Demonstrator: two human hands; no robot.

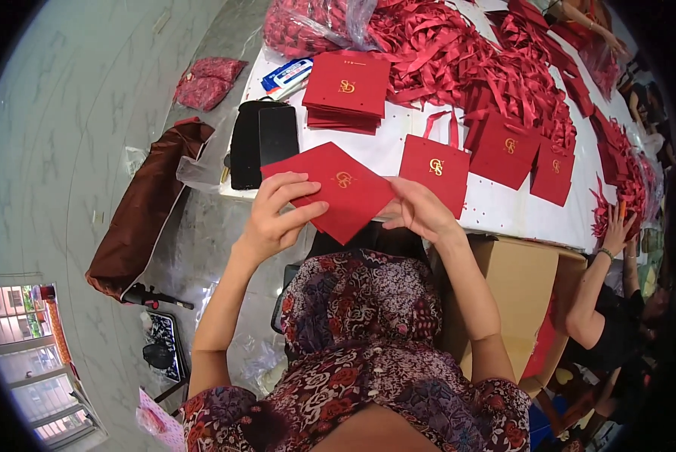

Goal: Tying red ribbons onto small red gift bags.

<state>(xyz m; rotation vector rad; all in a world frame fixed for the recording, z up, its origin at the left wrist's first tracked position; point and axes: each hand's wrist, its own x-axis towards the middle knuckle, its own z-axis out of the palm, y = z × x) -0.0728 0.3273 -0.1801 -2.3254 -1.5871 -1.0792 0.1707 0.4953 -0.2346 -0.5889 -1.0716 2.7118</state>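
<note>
A flat red paper bag (pixel 344 207) with a gold emblem is held tilted in front of me, over the table's near edge. My left hand (pixel 281 211) grips its left side, fingers lying over the front. At the right corner, my right hand (pixel 421 209) pinches the bag between thumb and fingers. No ribbon handle shows on this bag. Just beyond my right hand, a similar red bag with a ribbon handle (pixel 434 169) lies on the white table. A stack of flat red bags (pixel 345 87) is further back.
Red ribbons (pixel 436 56) heap across the far table, with more bags (pixel 507 151) at the right. A black phone (pixel 278 134) lies on a dark pouch at the left. A cardboard box (pixel 520 290) stands below the table's edge. Another person's hand (pixel 617 228) touches ribbons at far right.
</note>
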